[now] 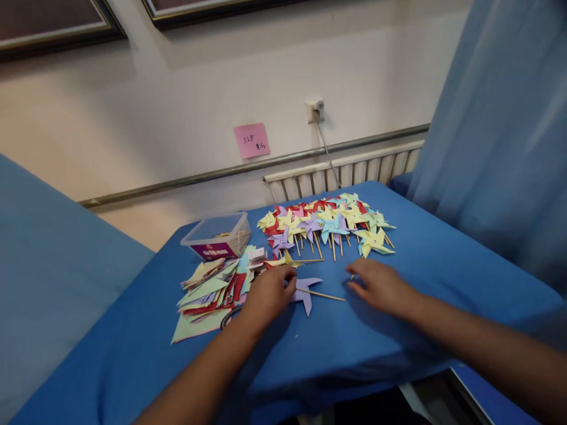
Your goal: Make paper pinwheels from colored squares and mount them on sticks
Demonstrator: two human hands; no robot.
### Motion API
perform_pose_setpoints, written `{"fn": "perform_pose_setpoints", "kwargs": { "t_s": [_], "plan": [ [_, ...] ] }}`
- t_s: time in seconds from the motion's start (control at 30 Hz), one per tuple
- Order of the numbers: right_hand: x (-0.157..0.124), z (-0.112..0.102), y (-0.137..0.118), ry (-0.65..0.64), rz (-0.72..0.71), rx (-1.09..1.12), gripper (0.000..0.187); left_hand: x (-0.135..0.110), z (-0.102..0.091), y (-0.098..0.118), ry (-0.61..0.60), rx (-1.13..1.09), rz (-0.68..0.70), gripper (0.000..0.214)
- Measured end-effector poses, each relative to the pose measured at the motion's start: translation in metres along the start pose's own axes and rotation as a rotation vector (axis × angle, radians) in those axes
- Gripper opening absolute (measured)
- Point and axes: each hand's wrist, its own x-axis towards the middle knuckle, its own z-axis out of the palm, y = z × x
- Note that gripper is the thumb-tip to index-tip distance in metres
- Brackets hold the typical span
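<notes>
A purple paper pinwheel [309,285] lies on the blue cloth with its wooden stick [325,295] pointing right. My left hand [275,289] is closed at the pinwheel's left side, thumb and fingers pinching its edge. To the right of the stick's end, my right hand [378,284] is held just over the cloth, thumb and forefinger curled toward each other. A tiny yellow thing [352,277] shows between those fingertips, too small to name. Just behind my left hand lies a yellow pinwheel [287,260] with its stick pointing right.
Finished pinwheels [332,224] in several colours are heaped at the back. On the left are stacked coloured papers [208,295], a clear plastic box [217,236] of sticks, a small white box [257,254] and a partly hidden black loop [228,317]. A blue curtain [491,118] hangs right.
</notes>
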Motion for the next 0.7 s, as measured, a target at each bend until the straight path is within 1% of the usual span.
{"fn": "perform_pose_setpoints", "kwargs": {
  "t_s": [0.03,0.07,0.13,0.17,0.2,0.27,0.33,0.37,0.4,0.47,0.53,0.6,0.7],
  "plan": [
    [0.004,0.009,-0.017,-0.036,-0.064,-0.012,0.032,0.0,0.0,-0.001,0.009,0.049,-0.032,0.021],
    [0.008,0.018,-0.033,-0.074,-0.097,-0.043,0.032,-0.001,0.0,-0.003,0.02,0.084,-0.075,0.021],
    [0.017,0.036,-0.056,-0.125,-0.096,-0.12,0.031,-0.001,-0.002,-0.012,0.037,0.104,-0.161,0.021],
    [0.021,0.043,-0.062,-0.139,-0.111,-0.144,0.03,-0.002,-0.003,-0.018,0.04,0.083,-0.19,0.021],
    [0.025,0.049,-0.065,-0.142,-0.115,-0.162,0.03,-0.003,-0.004,-0.024,0.04,0.046,-0.214,0.021],
    [0.031,0.053,-0.061,-0.139,-0.115,-0.153,0.028,-0.007,-0.005,-0.036,0.035,-0.037,-0.26,0.021],
    [0.037,0.049,-0.05,-0.1,-0.073,-0.093,0.028,-0.011,-0.003,-0.045,0.042,-0.086,-0.306,0.023],
    [0.041,0.046,-0.044,-0.062,-0.03,-0.055,0.029,-0.012,-0.001,-0.048,0.048,-0.094,-0.315,0.024],
    [0.047,0.042,-0.039,-0.02,0.02,-0.024,0.031,-0.012,0.002,-0.049,0.049,-0.1,-0.308,0.026],
    [0.063,0.036,-0.033,0.033,0.123,-0.011,0.035,-0.01,0.012,-0.049,0.029,-0.099,-0.252,0.032],
    [0.082,0.036,-0.036,0.015,0.167,-0.039,0.036,-0.003,0.023,-0.044,-0.013,-0.066,-0.172,0.039],
    [0.098,0.042,-0.045,-0.04,0.15,-0.068,0.034,0.005,0.033,-0.038,-0.059,0.002,-0.116,0.039],
    [0.111,0.052,-0.062,-0.092,0.107,-0.085,0.028,0.015,0.042,-0.029,-0.103,0.094,-0.104,0.031]
  ]
}}
